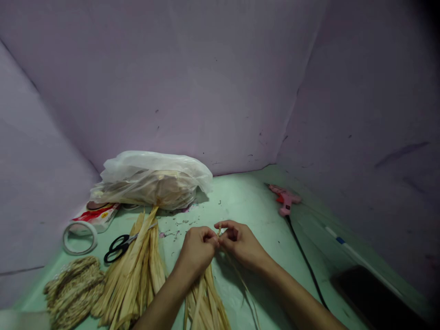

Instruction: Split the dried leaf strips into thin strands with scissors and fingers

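My left hand (198, 248) and my right hand (243, 243) meet above the middle of the table, thumbs and fingertips pinched together. Between them they grip a thin strand of dried plant fibre (219, 232), which looks twisted or braided at its upper end. Loose lengths of it hang below my right hand toward the table's near edge. Under my left wrist lies a bundle of pale dried strips (206, 300). A larger bundle of dried strips (132, 284) spreads out to the left of my left forearm. My fingers partly hide the worked piece.
Black-handled scissors (118, 248) lie partly under the larger bundle. Further left are a braided coil (74, 288), a tape roll (80, 251) and a red-and-white packet (103, 219). A plastic bag (154, 160) stands behind. At right are a pink glue gun (284, 198) with cord and a dark flat object (371, 295).
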Tool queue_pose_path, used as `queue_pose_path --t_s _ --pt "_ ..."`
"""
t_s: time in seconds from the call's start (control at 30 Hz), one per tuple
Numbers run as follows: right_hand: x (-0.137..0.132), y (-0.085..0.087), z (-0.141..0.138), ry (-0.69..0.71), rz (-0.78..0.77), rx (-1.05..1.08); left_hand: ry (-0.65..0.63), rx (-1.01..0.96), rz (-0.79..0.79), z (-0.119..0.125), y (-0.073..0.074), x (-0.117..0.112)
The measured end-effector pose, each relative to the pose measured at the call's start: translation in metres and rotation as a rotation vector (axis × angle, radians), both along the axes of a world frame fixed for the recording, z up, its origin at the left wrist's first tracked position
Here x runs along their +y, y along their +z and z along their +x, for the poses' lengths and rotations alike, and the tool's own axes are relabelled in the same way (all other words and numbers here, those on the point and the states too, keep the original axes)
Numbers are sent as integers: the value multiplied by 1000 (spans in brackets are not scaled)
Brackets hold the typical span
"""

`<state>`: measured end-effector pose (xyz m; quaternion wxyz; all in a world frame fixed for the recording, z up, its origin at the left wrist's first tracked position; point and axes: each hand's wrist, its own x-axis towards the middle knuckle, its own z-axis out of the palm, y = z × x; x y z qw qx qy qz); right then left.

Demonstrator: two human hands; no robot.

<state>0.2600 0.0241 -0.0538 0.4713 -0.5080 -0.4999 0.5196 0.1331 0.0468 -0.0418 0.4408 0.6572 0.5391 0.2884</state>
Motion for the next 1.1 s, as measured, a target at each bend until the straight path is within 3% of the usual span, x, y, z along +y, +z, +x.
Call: queue_pose_path --t_s 0.37,0.57,0.8,0.93,1.1 --pt "0 7 8 17 118 -262 80 -248 -111 8 6 -3" --pt "-1 7 10 41 194 -359 85 -290 -125 9 4 -5" --pt "-5 16 14 54 171 -452 1 -400 -410 7 8 -9" --pt "-5 20 14 22 147 -486 -22 -389 -311 6 8 -6" --pt "-4 20 11 -32 121 -499 -36 -118 -40 4 0 -3"
